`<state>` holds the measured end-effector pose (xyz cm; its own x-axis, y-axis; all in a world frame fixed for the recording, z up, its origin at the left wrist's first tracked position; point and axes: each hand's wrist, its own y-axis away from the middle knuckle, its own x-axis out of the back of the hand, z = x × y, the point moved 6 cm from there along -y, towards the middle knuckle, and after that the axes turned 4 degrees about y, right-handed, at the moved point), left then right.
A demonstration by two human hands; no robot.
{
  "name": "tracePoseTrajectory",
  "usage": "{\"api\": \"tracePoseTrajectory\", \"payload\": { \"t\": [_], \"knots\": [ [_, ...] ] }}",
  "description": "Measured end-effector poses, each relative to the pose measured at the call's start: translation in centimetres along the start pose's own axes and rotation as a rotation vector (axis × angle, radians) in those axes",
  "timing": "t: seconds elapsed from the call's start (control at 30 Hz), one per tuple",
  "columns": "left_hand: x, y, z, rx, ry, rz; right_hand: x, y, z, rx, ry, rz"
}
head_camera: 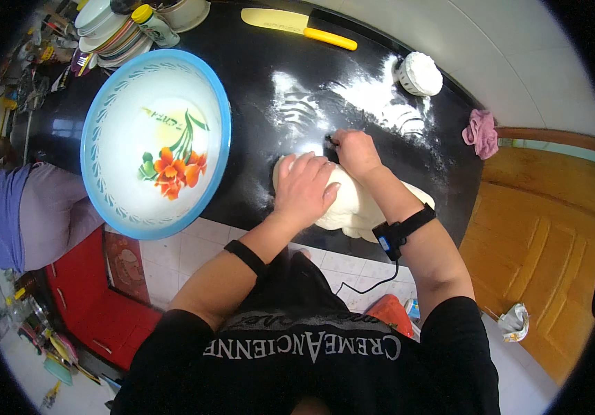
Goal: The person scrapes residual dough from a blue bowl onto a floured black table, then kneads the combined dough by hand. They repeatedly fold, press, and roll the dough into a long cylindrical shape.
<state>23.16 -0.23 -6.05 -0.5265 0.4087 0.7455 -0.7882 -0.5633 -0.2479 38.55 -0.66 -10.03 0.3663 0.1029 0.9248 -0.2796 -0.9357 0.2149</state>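
A large piece of pale dough (344, 199) lies on the black countertop (256, 129), close to its front edge. My left hand (305, 187) rests on the dough's left part, palm down with fingers spread. My right hand (354, 150) is at the dough's far edge, fingers curled; a small dark thing shows by its fingertips, and whether it is held is unclear. White flour (365, 96) is scattered beyond both hands, with finger streaks in it. A white container heaped with flour (420, 74) stands at the back right.
A blue-rimmed enamel basin (220, 155) with painted flowers stands on the left. A cleaver with a yellow handle (330, 39) lies at the back. Stacked plates (116, 44) and a yellow-capped bottle (156, 28) stand at the back left. A pink cloth (480, 134) lies at the right corner. Another person (43, 212) is at far left.
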Motion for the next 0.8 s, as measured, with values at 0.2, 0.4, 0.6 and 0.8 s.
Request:
{"api": "tracePoseTrajectory", "payload": {
  "t": [0.2,0.4,0.6,0.8],
  "knots": [
    [-0.1,0.2,-0.3,-0.014,0.005,-0.010,1.1,-0.9,-1.3,-0.100,0.056,-0.102],
    [0.0,0.2,-0.1,-0.010,0.016,-0.067,5.9,9.4,-1.3,-0.152,-0.268,0.344],
    [-1.1,0.5,-0.3,0.019,-0.020,-0.016,0.4,14.2,-1.1,-0.057,0.052,0.443],
    [-0.8,0.3,1.4,0.181,-0.081,-0.083,7.1,20.9,4.1,-0.303,-1.590,0.573]
  ]
}}
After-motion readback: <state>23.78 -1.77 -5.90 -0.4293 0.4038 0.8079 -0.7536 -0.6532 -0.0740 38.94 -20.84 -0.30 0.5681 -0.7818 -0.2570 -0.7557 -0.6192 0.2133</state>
